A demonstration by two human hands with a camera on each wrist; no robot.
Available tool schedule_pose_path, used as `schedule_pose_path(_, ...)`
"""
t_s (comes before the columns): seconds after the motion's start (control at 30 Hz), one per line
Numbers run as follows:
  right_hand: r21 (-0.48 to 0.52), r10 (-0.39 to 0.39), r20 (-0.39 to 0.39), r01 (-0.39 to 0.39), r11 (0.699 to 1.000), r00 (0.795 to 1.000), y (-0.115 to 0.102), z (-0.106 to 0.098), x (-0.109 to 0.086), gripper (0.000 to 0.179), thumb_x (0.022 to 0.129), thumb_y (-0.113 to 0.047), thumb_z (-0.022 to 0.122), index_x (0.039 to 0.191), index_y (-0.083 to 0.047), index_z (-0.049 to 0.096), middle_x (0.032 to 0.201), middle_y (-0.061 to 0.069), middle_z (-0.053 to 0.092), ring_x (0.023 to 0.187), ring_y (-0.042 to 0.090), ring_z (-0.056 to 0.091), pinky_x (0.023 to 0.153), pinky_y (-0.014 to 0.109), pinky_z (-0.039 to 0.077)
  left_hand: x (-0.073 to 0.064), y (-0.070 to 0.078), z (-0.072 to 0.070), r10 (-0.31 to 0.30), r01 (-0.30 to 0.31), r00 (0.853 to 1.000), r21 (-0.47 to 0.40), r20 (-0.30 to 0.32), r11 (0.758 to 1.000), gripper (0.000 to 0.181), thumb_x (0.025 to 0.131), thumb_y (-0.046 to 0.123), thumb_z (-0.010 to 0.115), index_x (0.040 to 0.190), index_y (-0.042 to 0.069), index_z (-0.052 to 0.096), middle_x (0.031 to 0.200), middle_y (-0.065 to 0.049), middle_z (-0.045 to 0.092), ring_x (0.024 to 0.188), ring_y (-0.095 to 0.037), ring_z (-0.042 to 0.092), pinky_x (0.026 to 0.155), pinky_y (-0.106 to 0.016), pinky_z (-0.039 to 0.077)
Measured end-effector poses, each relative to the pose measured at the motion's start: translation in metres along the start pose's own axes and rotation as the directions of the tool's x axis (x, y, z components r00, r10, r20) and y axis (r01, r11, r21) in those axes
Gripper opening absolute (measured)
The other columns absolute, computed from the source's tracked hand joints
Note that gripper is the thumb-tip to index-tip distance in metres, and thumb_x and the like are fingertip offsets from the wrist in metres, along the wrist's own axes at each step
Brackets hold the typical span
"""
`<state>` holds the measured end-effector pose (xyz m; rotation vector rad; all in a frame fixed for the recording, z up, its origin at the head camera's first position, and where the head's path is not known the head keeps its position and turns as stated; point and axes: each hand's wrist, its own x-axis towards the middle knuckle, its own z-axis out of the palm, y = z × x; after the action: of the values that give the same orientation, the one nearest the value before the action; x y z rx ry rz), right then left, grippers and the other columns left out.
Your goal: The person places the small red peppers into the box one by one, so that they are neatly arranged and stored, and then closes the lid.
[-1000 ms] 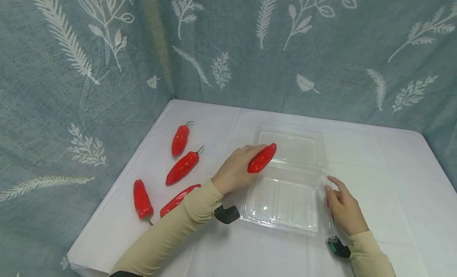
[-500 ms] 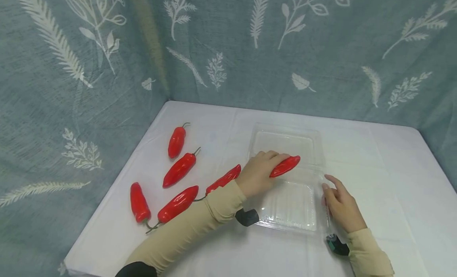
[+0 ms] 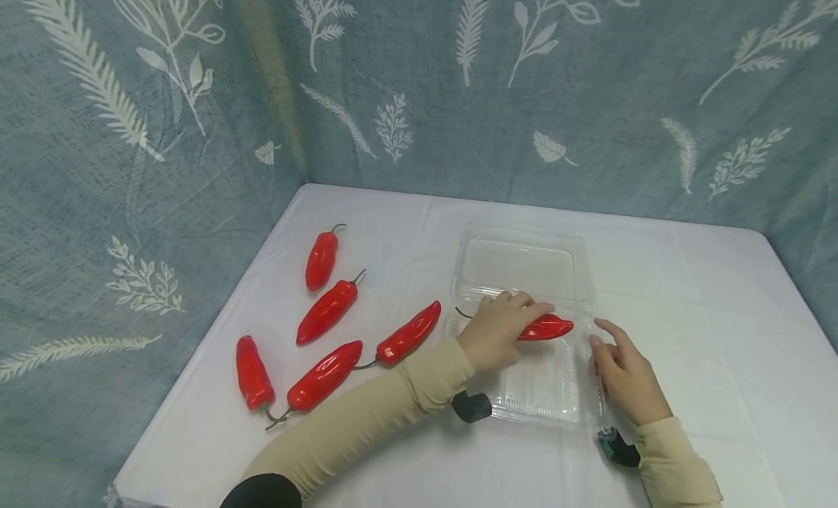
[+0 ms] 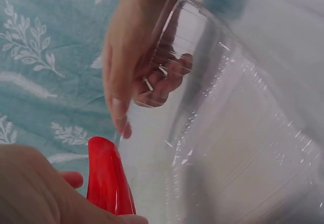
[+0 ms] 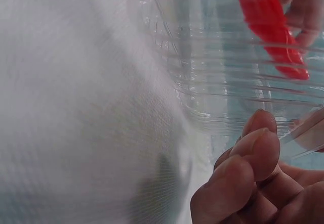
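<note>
My left hand [image 3: 499,335] grips a red pepper [image 3: 548,327] above the base of a clear plastic clamshell container [image 3: 538,395], near its hinge side. The pepper's tip points right, and its stem shows behind the hand. In the left wrist view, thumb and fingers hold the red pepper [image 4: 107,181] beside the container's wall. At the container's right edge, my right hand [image 3: 628,383] pinches the rim between thumb and forefinger. Through the transparent wall, the right wrist view shows the held pepper [image 5: 268,27] above the curled fingers of my right hand [image 5: 248,178].
Several more red peppers lie left on the white-covered table [image 3: 694,311], including one pepper [image 3: 409,335] near the container and another pepper [image 3: 322,260] farther back. The open container lid [image 3: 520,264] lies flat behind its base. A patterned curtain [image 3: 419,115] surrounds the table.
My left hand has carried the pepper rightward and lower over the container base. Peppers behind the left forearm have come into view. My right hand has stayed at the rim.
</note>
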<state>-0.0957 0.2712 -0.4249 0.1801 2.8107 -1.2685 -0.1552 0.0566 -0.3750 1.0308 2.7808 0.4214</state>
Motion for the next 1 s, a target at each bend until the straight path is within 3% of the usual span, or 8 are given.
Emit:
schedule_pose_path(0.27,0.008,-0.004,-0.004,0.004,1.0,1.0,0.0,0.0,-0.001,0.052,0.102,-0.037,0.039,0.144,-0.006,0.034,0.071,0.007,0.057,0.054,0.011,0.05,0.054,0.027,0.042,0.007,0.003,0.008,0.038,-0.038,0.999,0.05,-0.006,0.998,0.073,0.073,0.01,0.079,0.137,0.029,0.05,0.126,0.003,0.055,0.114,-0.014,0.05,0.092,-0.031,0.045)
schedule_pose_path(0.6,-0.014,-0.011,0.004,0.011,1.0,1.0,0.002,-0.001,0.001,0.055,0.102,-0.04,0.037,0.145,-0.006,0.032,0.07,0.005,0.057,0.054,0.011,0.05,0.054,0.028,0.041,0.009,0.004,0.01,0.041,-0.044,0.998,0.067,0.048,0.997,0.066,0.073,0.012,0.08,0.132,0.028,0.056,0.115,0.002,0.055,0.102,-0.012,0.049,0.084,-0.024,0.044)
schedule_pose_path(1.0,-0.007,-0.017,0.018,0.017,1.0,1.0,0.002,-0.001,0.0,0.055,0.102,-0.04,0.037,0.145,-0.005,0.032,0.07,0.005,0.056,0.054,0.011,0.049,0.055,0.027,0.041,0.012,0.003,0.014,0.058,-0.074,0.993,0.162,0.1,0.984,0.053,0.075,0.014,0.079,0.124,0.028,0.063,0.105,0.004,0.058,0.092,-0.011,0.053,0.077,-0.021,0.044)
